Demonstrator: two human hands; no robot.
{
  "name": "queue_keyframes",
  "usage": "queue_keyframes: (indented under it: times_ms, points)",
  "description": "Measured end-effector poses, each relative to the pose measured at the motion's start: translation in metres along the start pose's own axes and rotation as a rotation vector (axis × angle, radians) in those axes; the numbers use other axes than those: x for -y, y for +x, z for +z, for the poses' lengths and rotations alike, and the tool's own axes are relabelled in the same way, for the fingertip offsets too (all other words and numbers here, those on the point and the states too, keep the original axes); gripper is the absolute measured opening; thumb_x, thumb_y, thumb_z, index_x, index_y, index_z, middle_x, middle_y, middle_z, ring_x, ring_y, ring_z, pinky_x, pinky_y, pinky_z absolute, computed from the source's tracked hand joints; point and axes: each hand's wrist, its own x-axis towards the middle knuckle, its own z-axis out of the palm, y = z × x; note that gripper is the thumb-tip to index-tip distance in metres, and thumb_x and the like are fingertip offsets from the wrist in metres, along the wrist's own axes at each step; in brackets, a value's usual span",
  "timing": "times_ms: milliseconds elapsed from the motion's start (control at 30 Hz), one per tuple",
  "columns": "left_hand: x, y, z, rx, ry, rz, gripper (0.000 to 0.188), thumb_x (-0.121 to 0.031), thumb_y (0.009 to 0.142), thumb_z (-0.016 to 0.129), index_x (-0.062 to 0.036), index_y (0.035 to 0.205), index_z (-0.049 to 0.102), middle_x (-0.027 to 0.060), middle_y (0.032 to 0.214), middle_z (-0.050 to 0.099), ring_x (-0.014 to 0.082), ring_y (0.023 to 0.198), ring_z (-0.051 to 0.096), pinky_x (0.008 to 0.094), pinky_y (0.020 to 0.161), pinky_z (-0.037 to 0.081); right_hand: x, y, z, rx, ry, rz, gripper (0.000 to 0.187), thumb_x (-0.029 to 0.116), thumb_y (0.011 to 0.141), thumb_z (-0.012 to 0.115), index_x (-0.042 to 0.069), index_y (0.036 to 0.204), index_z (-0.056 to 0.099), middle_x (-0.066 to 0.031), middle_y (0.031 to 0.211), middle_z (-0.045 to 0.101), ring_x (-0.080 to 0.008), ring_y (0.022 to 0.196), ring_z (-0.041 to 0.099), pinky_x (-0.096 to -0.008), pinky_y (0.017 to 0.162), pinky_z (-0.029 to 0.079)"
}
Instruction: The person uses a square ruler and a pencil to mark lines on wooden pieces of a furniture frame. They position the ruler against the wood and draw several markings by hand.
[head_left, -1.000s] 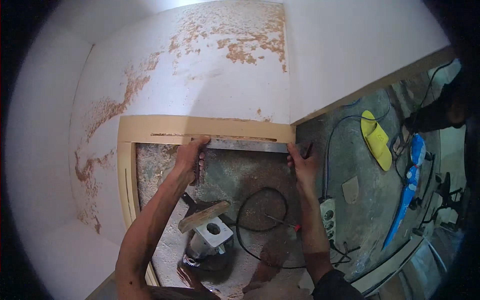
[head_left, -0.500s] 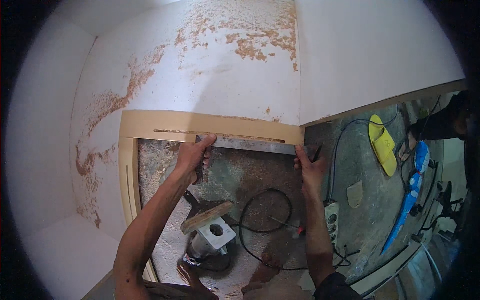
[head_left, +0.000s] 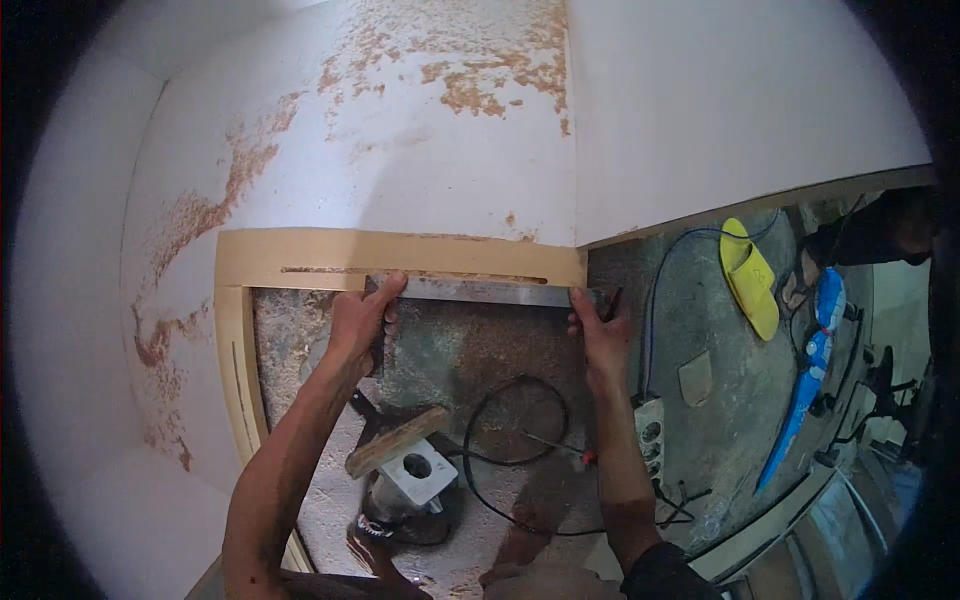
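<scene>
A carpenter's square with a long steel blade (head_left: 485,292) lies along the lower edge of the tan board (head_left: 330,246). My left hand (head_left: 362,325) is closed on its dark stock at the left corner, thumb stretched over the blade. At the other end, my right hand (head_left: 600,335) pinches the blade's tip between thumb and fingers. A thin dark stick, possibly a pencil (head_left: 616,302), pokes out from that hand. Just above the blade, a narrow slot (head_left: 415,274) with rough edges runs along the board.
A trim router (head_left: 405,485) stands on the floor with a wood offcut (head_left: 398,440) leaning over it and a looped black cable (head_left: 470,430) beside it. To the right are a power strip (head_left: 650,440), a yellow slipper (head_left: 748,280) and a blue patterned strip (head_left: 805,390). Sawdust covers the white panel (head_left: 400,190).
The whole view has shifted slightly, so everything sits a little further left. Both hands keep their hold on the square, which stays against the board's edge.
</scene>
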Motion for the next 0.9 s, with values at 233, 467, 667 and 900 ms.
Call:
queue_keyframes:
  times_ms: [233, 467, 667, 900]
  points:
    - [0.001, 0.001, 0.001, -0.017, 0.036, 0.012, 0.037, -0.036, 0.086, 0.08, -0.0068, 0.083, 0.058, 0.0007, 0.064, 0.053, 0.0117, 0.053, 0.051, 0.0286, 0.046, 0.039, 0.002, 0.003, -0.007, 0.011, -0.116, 0.113, 0.066, 0.041, 0.09, 0.076, -0.005, 0.13, 0.051, -0.0064, 0.087, 0.066, -0.0121, 0.066, 0.061, -0.0258, 0.055, 0.05]
    - [0.003, 0.003, -0.001, -0.027, 0.093, 0.034, 0.035, -0.036, 0.087, 0.08, -0.0065, 0.083, 0.06, 0.0001, 0.066, 0.054, 0.0106, 0.055, 0.049, 0.0285, 0.049, 0.039, 0.018, 0.007, -0.048, -0.224, 0.127, -0.128, 0.075, 0.064, 0.103, 0.033, -0.003, 0.116, 0.064, -0.0086, 0.084, 0.068, -0.0136, 0.061, 0.06, -0.0271, 0.053, 0.048]
    - [0.003, 0.001, -0.002, -0.038, 0.098, 0.033, 0.035, -0.038, 0.087, 0.08, -0.0081, 0.079, 0.063, -0.001, 0.065, 0.054, 0.0102, 0.053, 0.048, 0.0283, 0.048, 0.038, 0.053, -0.007, -0.054, 0.097, 0.183, -0.058, 0.081, 0.066, 0.102, 0.027, 0.0, 0.1, 0.073, -0.0074, 0.075, 0.069, -0.0146, 0.06, 0.061, -0.0301, 0.057, 0.05]
    - [0.012, 0.008, -0.002, -0.01, 0.025, 0.041, 0.036, -0.038, 0.087, 0.079, -0.0068, 0.079, 0.063, -0.0004, 0.064, 0.054, 0.0103, 0.052, 0.048, 0.0283, 0.048, 0.038, 0.036, 0.019, -0.01, 0.351, -0.18, -0.237, 0.012, 0.012, 0.093, 0.067, 0.004, 0.099, 0.074, -0.002, 0.075, 0.069, -0.0092, 0.071, 0.064, -0.0263, 0.065, 0.052]
